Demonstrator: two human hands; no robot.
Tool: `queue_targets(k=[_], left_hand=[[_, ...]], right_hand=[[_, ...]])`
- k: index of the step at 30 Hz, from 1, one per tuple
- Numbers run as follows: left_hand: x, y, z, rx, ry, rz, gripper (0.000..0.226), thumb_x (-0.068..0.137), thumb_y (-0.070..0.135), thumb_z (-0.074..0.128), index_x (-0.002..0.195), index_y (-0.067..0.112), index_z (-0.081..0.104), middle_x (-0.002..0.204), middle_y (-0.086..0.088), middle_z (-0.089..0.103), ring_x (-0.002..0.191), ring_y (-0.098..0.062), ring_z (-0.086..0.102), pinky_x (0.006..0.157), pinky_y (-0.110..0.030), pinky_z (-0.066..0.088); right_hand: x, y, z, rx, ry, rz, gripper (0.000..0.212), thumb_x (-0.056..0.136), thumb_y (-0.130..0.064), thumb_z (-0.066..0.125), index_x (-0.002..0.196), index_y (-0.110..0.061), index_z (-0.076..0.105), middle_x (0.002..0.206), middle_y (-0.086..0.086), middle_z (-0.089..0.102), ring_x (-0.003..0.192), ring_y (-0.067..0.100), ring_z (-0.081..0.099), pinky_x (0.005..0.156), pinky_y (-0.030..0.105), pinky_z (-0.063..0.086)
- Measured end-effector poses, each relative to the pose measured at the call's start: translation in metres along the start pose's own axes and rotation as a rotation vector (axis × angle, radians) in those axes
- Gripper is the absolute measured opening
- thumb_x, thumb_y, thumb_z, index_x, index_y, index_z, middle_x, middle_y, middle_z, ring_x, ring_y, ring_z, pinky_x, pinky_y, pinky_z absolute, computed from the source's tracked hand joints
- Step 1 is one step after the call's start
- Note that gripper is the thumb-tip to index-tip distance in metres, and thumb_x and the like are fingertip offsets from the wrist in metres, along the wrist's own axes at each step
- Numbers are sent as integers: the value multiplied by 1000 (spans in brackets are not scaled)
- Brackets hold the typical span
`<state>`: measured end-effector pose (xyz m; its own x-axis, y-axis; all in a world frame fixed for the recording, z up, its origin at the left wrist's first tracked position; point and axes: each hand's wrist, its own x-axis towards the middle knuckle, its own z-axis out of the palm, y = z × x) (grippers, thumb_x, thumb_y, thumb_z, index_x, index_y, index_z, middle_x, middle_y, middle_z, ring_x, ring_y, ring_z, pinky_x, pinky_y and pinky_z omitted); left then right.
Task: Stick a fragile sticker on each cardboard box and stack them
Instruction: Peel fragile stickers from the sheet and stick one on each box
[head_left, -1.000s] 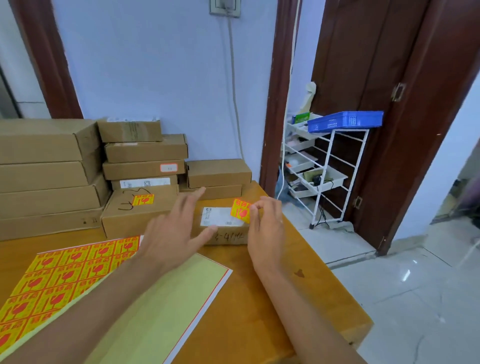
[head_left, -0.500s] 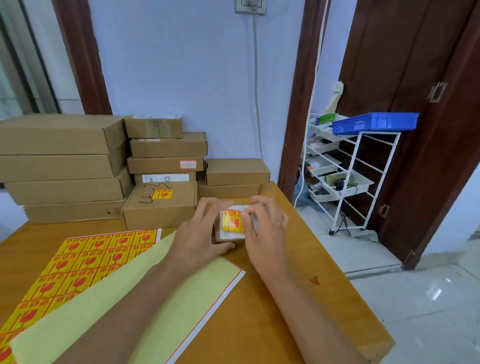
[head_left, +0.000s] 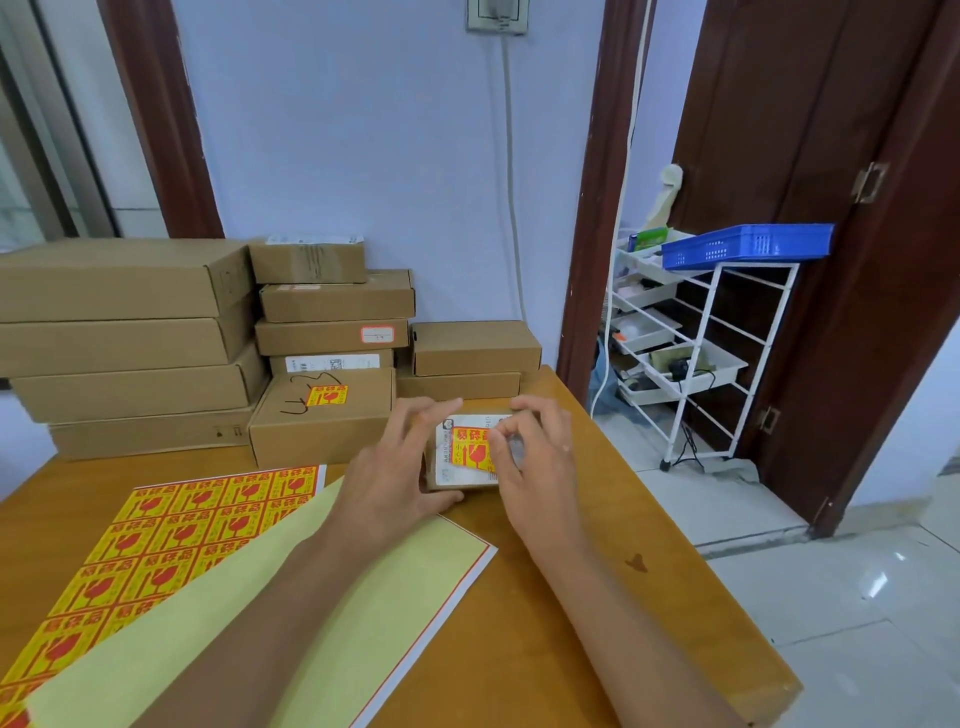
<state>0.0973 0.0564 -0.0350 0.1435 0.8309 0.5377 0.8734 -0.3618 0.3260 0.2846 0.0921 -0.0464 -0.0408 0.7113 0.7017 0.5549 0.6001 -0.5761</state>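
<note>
A small cardboard box (head_left: 457, 482) with a white label on top lies on the wooden table (head_left: 571, 623). A yellow-and-red fragile sticker (head_left: 467, 448) lies on that label. My left hand (head_left: 395, 467) grips the box's left side, fingers over its far edge and thumb at the near edge. My right hand (head_left: 535, 457) pinches the sticker's right edge with thumb and forefinger. A medium cardboard box (head_left: 322, 426) behind my left hand carries a fragile sticker (head_left: 326, 396) on top. The sticker sheet (head_left: 171, 540) lies at the left, partly under a pale green backing sheet (head_left: 311, 597).
Cardboard boxes are stacked against the wall: large flat ones (head_left: 119, 332) at the left, a middle pile (head_left: 337, 304), and two (head_left: 475, 348) behind the small box. Right of the table's edge stands a white wire rack (head_left: 701, 353) with a blue tray (head_left: 748, 247).
The sticker, held raised above the box a second ago, now lies flat on the label. My left hand has closed round the box's left side. The view has moved closer.
</note>
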Motion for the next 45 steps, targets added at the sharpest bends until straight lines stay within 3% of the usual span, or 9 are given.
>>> queue_targets(k=[3,7,12,19,28,39,45], left_hand=[[-5,5,-3,-73,25,16,93,74,54,82,149,41,29,142,14,33,95,-6,61,63,-20,55],[-7,10,-4,-128,69,30,68,88,60,63,145,35,36,138,14,38,84,-3,61,55,-15,51],[-6,7,1,-75,111,25,64,90,48,69,143,28,39,137,10,41,83,0,59,50,-11,46],[-8,9,-3,-95,143,24,51,99,61,42,136,27,41,131,12,44,85,3,58,53,-9,43],[-6,8,1,-39,106,18,60,89,47,71,135,25,40,133,11,42,84,-3,57,50,-7,41],[-6,8,1,-12,92,26,60,87,46,73,135,27,42,136,9,41,92,-9,59,52,-9,43],[-7,11,-3,43,71,27,41,89,49,70,123,34,52,142,7,37,66,-8,58,55,-11,44]], right_hand=[[0,-2,-1,7,15,-2,16,100,-33,59,93,-20,65,125,-8,53,119,10,46,96,38,49],[-1,-3,-4,14,25,-5,14,99,-32,62,93,-20,67,124,-9,54,118,9,47,96,36,48],[-1,-2,-4,19,-5,-6,11,98,-29,66,92,-20,67,126,-10,53,119,8,46,95,34,49],[2,1,-3,48,-16,3,10,99,-29,68,93,-21,69,125,-12,53,119,6,46,94,26,43],[2,1,-2,39,6,4,9,97,-27,71,93,-20,70,125,-9,54,115,2,43,96,36,49],[1,-2,-3,-7,6,27,9,97,-28,71,92,-20,71,125,-10,54,117,1,44,98,32,49],[1,-3,-2,-11,13,30,9,96,-26,72,89,-21,70,123,-11,54,117,2,45,97,35,49]])
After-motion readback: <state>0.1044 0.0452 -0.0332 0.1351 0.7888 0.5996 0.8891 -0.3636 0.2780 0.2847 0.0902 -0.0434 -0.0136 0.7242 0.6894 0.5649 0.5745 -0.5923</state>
